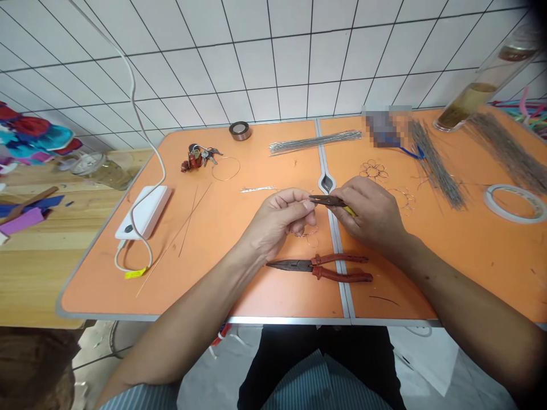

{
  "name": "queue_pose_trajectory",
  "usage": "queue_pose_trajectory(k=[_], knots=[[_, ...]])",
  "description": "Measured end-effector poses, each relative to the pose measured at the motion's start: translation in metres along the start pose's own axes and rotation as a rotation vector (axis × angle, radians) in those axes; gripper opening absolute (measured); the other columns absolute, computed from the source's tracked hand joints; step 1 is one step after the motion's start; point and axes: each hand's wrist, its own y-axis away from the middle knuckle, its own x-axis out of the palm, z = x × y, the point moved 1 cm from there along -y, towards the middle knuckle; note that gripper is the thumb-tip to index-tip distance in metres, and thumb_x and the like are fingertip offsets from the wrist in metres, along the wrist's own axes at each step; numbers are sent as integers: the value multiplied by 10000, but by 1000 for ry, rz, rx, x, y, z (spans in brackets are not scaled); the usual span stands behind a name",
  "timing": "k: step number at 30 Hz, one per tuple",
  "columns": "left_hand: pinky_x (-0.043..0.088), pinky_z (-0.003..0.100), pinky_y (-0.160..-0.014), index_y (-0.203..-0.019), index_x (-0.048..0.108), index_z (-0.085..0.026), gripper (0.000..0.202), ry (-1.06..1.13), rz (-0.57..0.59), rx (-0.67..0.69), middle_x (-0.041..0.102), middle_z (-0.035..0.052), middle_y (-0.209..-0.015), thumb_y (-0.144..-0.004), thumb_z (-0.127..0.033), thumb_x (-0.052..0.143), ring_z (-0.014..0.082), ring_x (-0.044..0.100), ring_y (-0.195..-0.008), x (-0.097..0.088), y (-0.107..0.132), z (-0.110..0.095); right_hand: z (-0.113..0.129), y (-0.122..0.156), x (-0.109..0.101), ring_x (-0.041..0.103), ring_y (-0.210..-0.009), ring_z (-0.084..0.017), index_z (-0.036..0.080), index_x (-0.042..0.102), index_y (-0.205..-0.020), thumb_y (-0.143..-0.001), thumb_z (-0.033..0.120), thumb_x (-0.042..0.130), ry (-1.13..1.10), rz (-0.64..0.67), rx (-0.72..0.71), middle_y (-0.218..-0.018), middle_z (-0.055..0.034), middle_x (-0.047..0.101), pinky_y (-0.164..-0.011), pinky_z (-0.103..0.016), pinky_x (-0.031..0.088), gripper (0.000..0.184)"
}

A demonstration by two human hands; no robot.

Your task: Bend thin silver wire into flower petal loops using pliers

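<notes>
My right hand (371, 213) is wrapped round small pliers (328, 200) with a yellow handle, the dark jaws pointing left. Their tip meets the pinched fingers of my left hand (284, 219). Thin bent copper-coloured wire (311, 234) shows just under those left fingers, which appear to hold it; its upper part is hidden. On the table below both hands lie red-handled long-nose pliers (320, 267). Right of my right hand are a flower-shaped wire piece (374, 169) and another looped wire (404, 198).
A bundle of straight wires (316, 142) lies at the back, with more bundles (438, 165) at right beside a white ring roll (491, 204) and a bottle (468, 105). Tape (240, 131), keys (200, 155) and a cabled white power bank (144, 212) are on the left.
</notes>
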Motion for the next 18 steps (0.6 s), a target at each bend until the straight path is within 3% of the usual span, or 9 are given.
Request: queue_pose_trajectory(k=[11, 18], knots=[[384, 203, -495, -869, 705, -180, 325, -41, -69, 28, 729, -5, -662, -768, -384, 936, 58, 477, -484, 2, 1, -1, -2, 1, -1, 614, -807, -222, 232, 741, -943, -1113, 348, 649, 9, 40, 71, -860, -67, 712, -709, -364, 448, 226], [390, 203, -498, -878, 715, -175, 275, -40, -61, 17, 724, -8, -666, -804, -362, 902, 55, 477, -477, 1, 1, -1, -3, 1, -2, 603, -778, -211, 222, 749, -942, -1106, 313, 660, 52, 21, 17, -839, -62, 709, -691, -357, 442, 208]])
